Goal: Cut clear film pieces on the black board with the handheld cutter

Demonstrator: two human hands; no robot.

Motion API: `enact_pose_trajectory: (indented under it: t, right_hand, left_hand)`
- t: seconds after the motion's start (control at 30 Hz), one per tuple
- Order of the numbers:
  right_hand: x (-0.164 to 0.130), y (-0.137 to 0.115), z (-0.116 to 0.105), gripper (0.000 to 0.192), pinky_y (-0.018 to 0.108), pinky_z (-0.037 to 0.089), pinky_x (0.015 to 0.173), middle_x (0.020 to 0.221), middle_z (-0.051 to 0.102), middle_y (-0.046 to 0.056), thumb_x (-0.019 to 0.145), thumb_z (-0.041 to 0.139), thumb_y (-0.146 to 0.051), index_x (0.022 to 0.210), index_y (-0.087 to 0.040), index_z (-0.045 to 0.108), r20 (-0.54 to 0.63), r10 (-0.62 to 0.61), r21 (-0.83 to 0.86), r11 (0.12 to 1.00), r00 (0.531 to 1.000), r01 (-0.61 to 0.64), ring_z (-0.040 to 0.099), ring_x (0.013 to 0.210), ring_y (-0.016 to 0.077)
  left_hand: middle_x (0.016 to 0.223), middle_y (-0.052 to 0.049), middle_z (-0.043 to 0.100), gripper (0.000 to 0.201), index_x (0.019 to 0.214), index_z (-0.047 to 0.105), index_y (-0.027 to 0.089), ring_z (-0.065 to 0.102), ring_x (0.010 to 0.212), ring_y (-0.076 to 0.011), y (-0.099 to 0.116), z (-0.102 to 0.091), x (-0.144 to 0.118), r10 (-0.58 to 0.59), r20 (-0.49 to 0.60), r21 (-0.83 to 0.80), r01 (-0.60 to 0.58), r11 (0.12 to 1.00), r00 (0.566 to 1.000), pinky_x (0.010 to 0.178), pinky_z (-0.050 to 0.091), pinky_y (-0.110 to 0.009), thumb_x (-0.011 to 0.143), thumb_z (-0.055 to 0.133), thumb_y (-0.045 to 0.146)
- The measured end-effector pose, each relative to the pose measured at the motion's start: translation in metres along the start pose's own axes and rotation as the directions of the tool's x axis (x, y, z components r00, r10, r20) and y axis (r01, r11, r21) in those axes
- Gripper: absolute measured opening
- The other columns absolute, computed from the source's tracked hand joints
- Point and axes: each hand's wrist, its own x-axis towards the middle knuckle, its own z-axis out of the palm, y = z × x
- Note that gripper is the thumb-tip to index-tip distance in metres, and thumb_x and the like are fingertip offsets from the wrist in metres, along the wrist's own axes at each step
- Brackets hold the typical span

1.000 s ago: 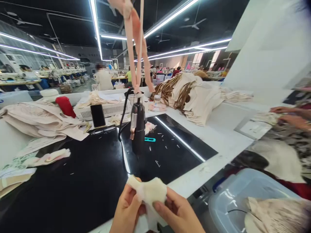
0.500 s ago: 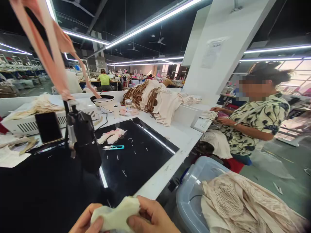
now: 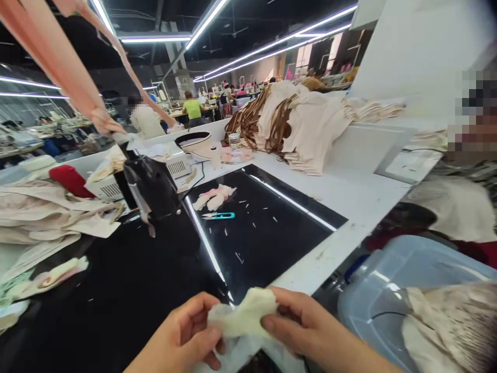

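At six o'clock, soft pale cloth [image 3: 248, 315], its lower end unclear, is pinched by fingers [image 3: 207, 339] of left hand [image 3: 184, 331] and right hand [image 3: 306, 324].

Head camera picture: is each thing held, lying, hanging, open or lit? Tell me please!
Pale cloth: held, crumpled.
Left hand: pinching that cloth.
Right hand: pinching it too.
Teal snips: lying on black surface.
Pink-white cloth: lying bunched.
Black tool: hanging, tilted.
Plastic bin: open, fabric inside.
Ceiling light: lit.
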Motion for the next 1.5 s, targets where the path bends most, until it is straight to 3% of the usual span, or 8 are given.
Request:
enact_pose_trajectory:
  t: [0.23, 0.53, 0.7, 0.83, 1.0, 1.2, 1.33, 1.5]
  right_hand:
    - [0.01, -0.004, 0.002, 0.025, 0.021, 0.031, 0.054, 0.072, 0.047, -0.005, 0.096, 0.057, -0.041, 0.091, -0.016, 0.058, 0.067, 0.047, -0.106, 0.994, 0.997, -0.04, 0.039, 0.06, 0.0085]
    - [0.013, -0.02, 0.018, 0.013, 0.02, 0.038, 0.055, 0.067, 0.054, -0.005, 0.092, 0.05, -0.017, 0.087, -0.019, 0.062, 0.158, 0.084, -0.335, 0.942, 0.984, -0.027, 0.049, 0.059, 0.0092]
    - [0.013, -0.028, 0.018, 0.014, 0.019, 0.033, 0.052, 0.068, 0.05, -0.005, 0.094, 0.052, -0.023, 0.081, -0.02, 0.057, 0.146, 0.107, -0.349, 0.936, 0.983, -0.05, 0.043, 0.06, 0.0089]
    - [0.016, -0.027, 0.009, 0.019, 0.021, 0.038, 0.058, 0.078, 0.06, -0.003, 0.097, 0.054, -0.036, 0.088, -0.021, 0.062, 0.076, 0.048, -0.45, 0.893, 0.996, -0.009, 0.05, 0.069, 0.0117]
    - [0.016, -0.019, -0.013, 0.037, 0.032, 0.052, 0.081, 0.105, 0.071, 0.006, 0.09, 0.062, -0.055, 0.112, -0.025, 0.068, -0.189, -0.171, -0.475, 0.878, 0.967, 0.062, 0.065, 0.096, 0.0229]
    - [0.003, -0.01, -0.008, 0.057, 0.027, 0.056, 0.054, 0.103, 0.067, 0.009, 0.08, 0.068, -0.067, 0.115, -0.023, 0.062, -0.4, -0.059, -0.189, 0.982, 0.915, -0.02, 0.063, 0.07, 0.0162]
    - [0.003, -0.006, 0.007, 0.067, 0.02, 0.053, 0.042, 0.106, 0.064, 0.009, 0.074, 0.076, -0.066, 0.124, -0.023, 0.059, -0.249, 0.068, 0.062, 0.997, 0.966, -0.055, 0.064, 0.081, 0.0195]
    - [0.009, -0.004, 0.01, 0.048, 0.013, 0.042, 0.04, 0.069, 0.058, 0.0, 0.076, 0.074, -0.065, 0.086, -0.018, 0.067, -0.11, 0.134, -0.052, 0.989, 0.985, -0.141, 0.053, 0.059, 0.0103]
  left_hand:
    - [0.132, -0.011, 0.062, 0.054, 0.131, 0.059, 0.025, 0.056, 0.125, -0.0295, 0.031, -0.039, -0.007, 0.105, 0.015, 0.229, -0.106, 0.968, 0.994, 0.108, 0.041, -0.045, 0.087, 0.072, 0.055]
    - [0.11, -0.004, 0.071, 0.05, 0.124, 0.067, 0.023, 0.065, 0.097, -0.0213, 0.06, -0.003, 0.015, -0.079, 0.306, 0.411, -0.056, 0.91, 0.949, 0.082, 0.048, -0.028, 0.079, 0.081, 0.041]
    - [0.081, -0.003, 0.068, 0.04, 0.093, 0.069, 0.02, 0.061, 0.066, -0.0163, 0.031, 0.004, 0.02, -0.298, 0.455, 0.19, 0.235, 0.953, 0.839, 0.063, 0.047, -0.028, 0.075, 0.078, 0.055]
    - [0.061, 0.0, 0.059, 0.045, 0.064, 0.061, 0.016, 0.051, 0.05, -0.0101, 0.015, 0.009, 0.02, -0.342, 0.378, 0.113, 0.324, 0.939, 0.86, 0.055, 0.043, -0.025, 0.071, 0.077, 0.058]
    - [0.056, 0.008, 0.048, 0.045, 0.103, 0.071, 0.015, 0.033, 0.041, -0.0043, 0.013, 0.004, 0.015, -0.254, 0.377, -0.147, 0.328, 0.933, 0.891, 0.041, 0.029, -0.019, 0.078, 0.078, 0.051]
    - [0.057, 0.009, 0.041, 0.05, 0.116, 0.067, 0.016, 0.023, 0.042, -0.0028, 0.002, 0.0, 0.015, -0.139, 0.384, -0.342, 0.281, 0.897, 0.913, 0.038, 0.017, -0.018, 0.084, 0.077, 0.052]
    - [0.056, 0.01, 0.041, 0.051, 0.112, 0.066, 0.016, 0.023, 0.043, -0.0034, -0.002, 0.004, 0.016, -0.101, 0.383, -0.354, 0.247, 0.902, 0.918, 0.04, 0.015, -0.02, 0.082, 0.078, 0.056]
    - [0.051, 0.009, 0.034, 0.057, 0.063, 0.048, 0.017, 0.022, 0.042, -0.0025, -0.002, 0.008, 0.015, -0.094, 0.352, -0.281, 0.201, 0.938, 0.931, 0.041, 0.013, -0.023, 0.078, 0.075, 0.066]
